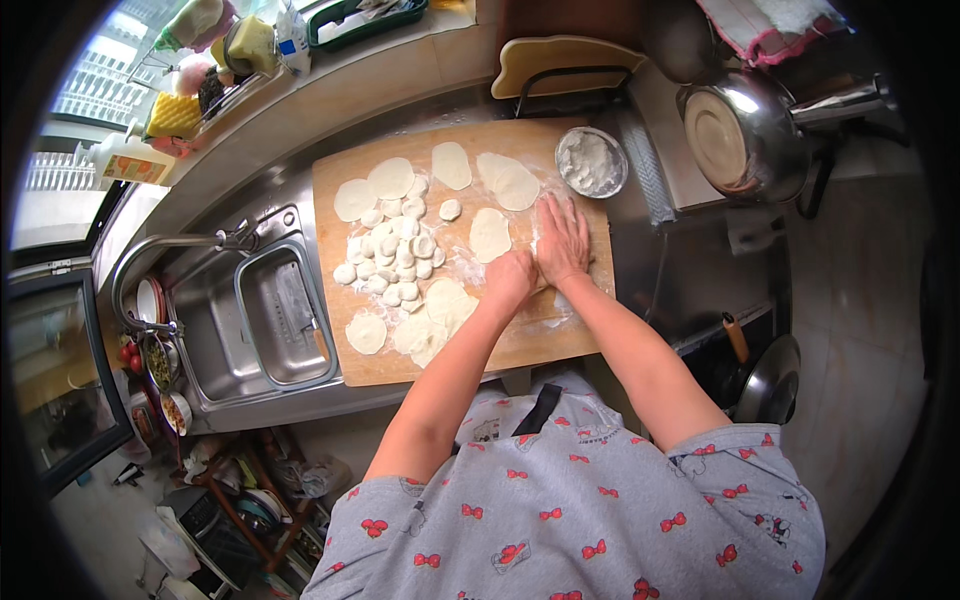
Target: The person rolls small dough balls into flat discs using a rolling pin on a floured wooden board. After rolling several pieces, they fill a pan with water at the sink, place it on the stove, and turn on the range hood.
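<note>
My left hand [512,279] is curled low over the wooden board [555,345]; whatever is inside its fingers is hidden. Close beside it, my right hand [562,238] lies flat with the fingers stretched toward the far edge. Its palm covers what is beneath, and a narrow wooden edge shows between the wrists. A rolled dough round [490,235] lies just beyond my left hand. Two overlapping rounds [514,184] are past my right fingertips, near a metal bowl of flour [591,163]. Small dough pieces [394,251] are heaped on the left, with more flat rounds [442,315] around them.
Left of the board is a steel sink [217,330] with a curved faucet [142,251] and a grey-rimmed basin [289,315]. A cutting board [562,56] stands in a rack behind. A steel pot [739,139] is at right. Food bowls [175,412] sit beyond the sink.
</note>
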The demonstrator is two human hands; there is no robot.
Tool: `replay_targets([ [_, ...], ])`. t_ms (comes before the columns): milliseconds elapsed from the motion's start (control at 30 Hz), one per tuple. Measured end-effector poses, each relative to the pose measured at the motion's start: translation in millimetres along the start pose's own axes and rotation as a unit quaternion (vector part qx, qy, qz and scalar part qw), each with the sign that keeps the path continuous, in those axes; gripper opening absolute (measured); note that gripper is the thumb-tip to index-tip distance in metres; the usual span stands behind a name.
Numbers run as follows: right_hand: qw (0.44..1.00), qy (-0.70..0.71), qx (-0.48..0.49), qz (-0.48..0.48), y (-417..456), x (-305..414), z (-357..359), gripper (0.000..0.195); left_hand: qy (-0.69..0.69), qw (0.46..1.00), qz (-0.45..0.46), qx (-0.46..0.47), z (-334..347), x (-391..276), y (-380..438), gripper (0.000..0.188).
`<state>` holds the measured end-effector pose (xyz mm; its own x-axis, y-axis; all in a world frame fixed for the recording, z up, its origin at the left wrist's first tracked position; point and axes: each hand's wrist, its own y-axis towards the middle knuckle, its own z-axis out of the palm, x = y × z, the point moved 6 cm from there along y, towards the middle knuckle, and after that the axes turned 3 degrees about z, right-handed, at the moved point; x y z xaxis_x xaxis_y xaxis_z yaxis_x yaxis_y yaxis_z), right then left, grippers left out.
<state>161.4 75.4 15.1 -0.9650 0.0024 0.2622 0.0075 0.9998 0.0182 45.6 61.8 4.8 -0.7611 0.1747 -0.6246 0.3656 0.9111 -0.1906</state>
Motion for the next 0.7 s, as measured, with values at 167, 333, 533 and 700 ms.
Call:
replay_targets([
  [167, 0.994, 0.0, -0.002, -0.106, -68, -22, -5, 0.064, -0.115, 0.989, -0.073, -0.062, -15, 23, -24, 0.02],
  [333, 0.996, 0.019, -0.02, -0.083, -65, -20, -9, 0.064, -0.196, 0.971, -0.119, 0.072, 5, 32, -21, 0.024],
  [533, 0.999, 0.04, 0.001, -0.027, -21, 2, -11, 0.065, -0.024, 0.998, -0.047, 0.024, -10, 6, -11, 0.024],
  [700, 0.996, -0.016, -0.002, -0.086, -86, -30, -5, 0.068, -0.17, 0.978, -0.118, 0.004, 0, 40, -28, 0.026],
])
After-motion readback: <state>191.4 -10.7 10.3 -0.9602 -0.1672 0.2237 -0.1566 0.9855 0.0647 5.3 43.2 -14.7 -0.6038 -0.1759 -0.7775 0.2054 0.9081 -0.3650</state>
